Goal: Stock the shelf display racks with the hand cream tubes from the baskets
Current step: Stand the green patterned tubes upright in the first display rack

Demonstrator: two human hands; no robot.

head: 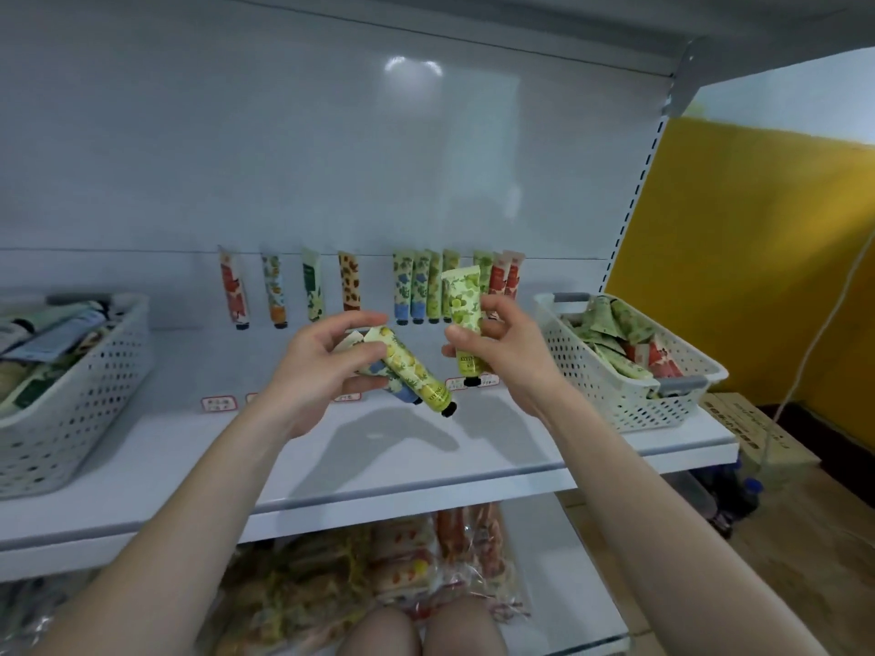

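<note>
Head view: we see left hand [326, 366] gripping bundle of printed plastic hand cream tubes [407, 371], yellow lemon-print one on top, blue-print one beneath, black caps toward 4 o'clock. Right hand [506, 352] pinches lime-green leaf-print tube [464, 314] upright, black cap down. Row of standing tubes [426, 291] at 12 o'clock from hands. Left white perforated basket [71, 395] at 9 o'clock, right white perforated basket [606, 390] at 3 o'clock, both holding tubes.
</note>
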